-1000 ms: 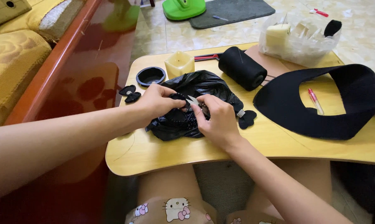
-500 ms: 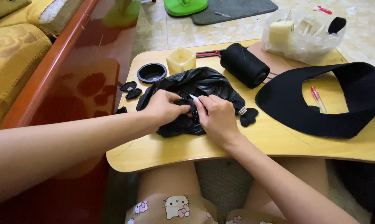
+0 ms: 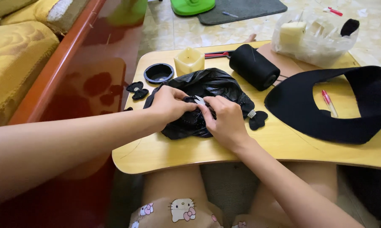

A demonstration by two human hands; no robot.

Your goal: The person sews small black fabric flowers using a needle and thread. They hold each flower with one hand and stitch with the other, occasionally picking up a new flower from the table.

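Pressing down on the crumpled glossy black plastic bag (image 3: 207,90), the left hand (image 3: 170,104) seems placed to pin it to the surface while its fingers close on a small black piece at the bag's middle. The right hand (image 3: 226,120) meets it there, fingers pinched shut on the same small piece, where a pale sliver shows between the two hands; what that sliver is I cannot tell. The bag lies at the middle of the light wooden lap surface (image 3: 283,143), which spans the person's knees.

Left of the bag sit two small black fabric cut-outs (image 3: 137,90) and a round black lid (image 3: 159,73), likely kept within reach. Behind the bag stands a pale yellow block candle (image 3: 189,61), then a fat spool of black thread (image 3: 254,66). Just right of the bag lies another black fabric cut-out (image 3: 258,120). Further right lies a curved black felt piece (image 3: 351,114) with a pink pen (image 3: 329,102) in its opening, and a clear plastic bag of bits (image 3: 315,36) behind.

A yellow cushioned sofa with a red-brown wooden frame (image 3: 21,63) runs along the left; the floor is pale tile.
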